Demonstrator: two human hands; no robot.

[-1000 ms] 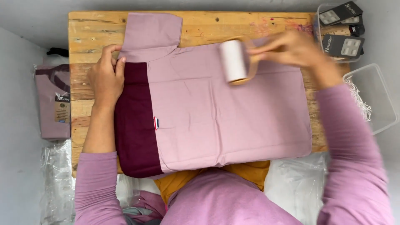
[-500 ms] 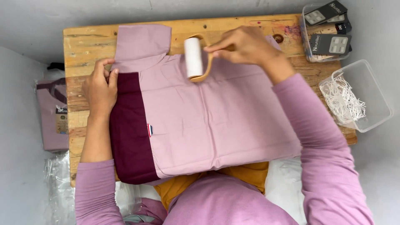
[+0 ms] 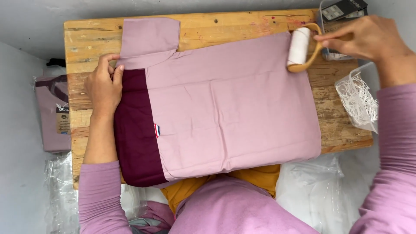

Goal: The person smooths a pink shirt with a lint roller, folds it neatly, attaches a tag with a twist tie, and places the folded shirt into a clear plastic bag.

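Observation:
A folded shirt (image 3: 234,104), pale pink with a dark maroon panel (image 3: 136,130), lies flat on a wooden table (image 3: 91,34). My left hand (image 3: 103,84) presses flat on the shirt's left end, at the top of the maroon panel. My right hand (image 3: 368,38) grips the wooden handle of a lint roller (image 3: 300,47). Its white roll stands at the shirt's far right corner.
A clear tub of white shredded paper (image 3: 359,99) sits at the table's right edge. A clear box of dark tag packs (image 3: 342,11) stands at the back right. A bagged pink garment (image 3: 54,112) lies to the left. Clear plastic bags (image 3: 312,190) lie below the table.
My right hand has swept the lint roller from the shirt's upper middle over to its far right corner. My left hand has stayed on the shirt's left end.

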